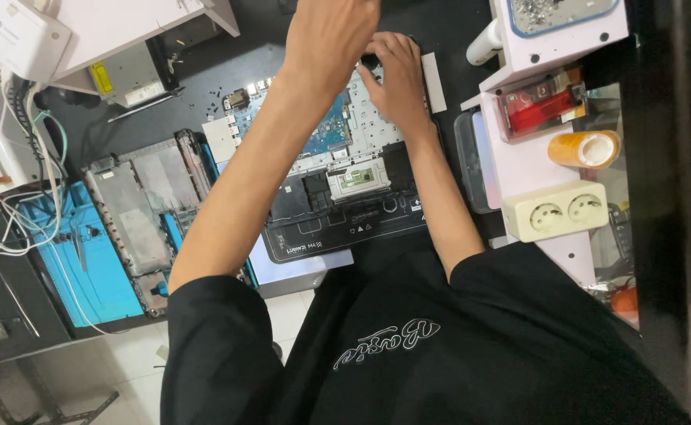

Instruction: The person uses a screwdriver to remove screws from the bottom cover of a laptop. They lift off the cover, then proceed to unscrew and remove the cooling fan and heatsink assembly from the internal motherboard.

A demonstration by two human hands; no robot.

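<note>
Laptop chassis [337,169] lies opened on the dark surface [203,86], right hand [399,75] pressing flat-fingered, left hand [329,39] loosely curled, grasp unclear.

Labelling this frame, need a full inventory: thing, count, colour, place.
Opened laptop base with blue circuit board: 1, silver and black, bench centre, under both hands.
Detached grey laptop cover panel: 1, left of it.
Blue work mat: 1, far left, under the panel.
Cream double wall socket: 1, right shelf.
Orange tape roll: 1, right, above the socket.
Red tool in clear case: 1, right shelf.
White cables: several, left edge.
Left hand: 1, top centre, on the laptop's far edge.
Right hand: 1, beside it, on the laptop.
</note>
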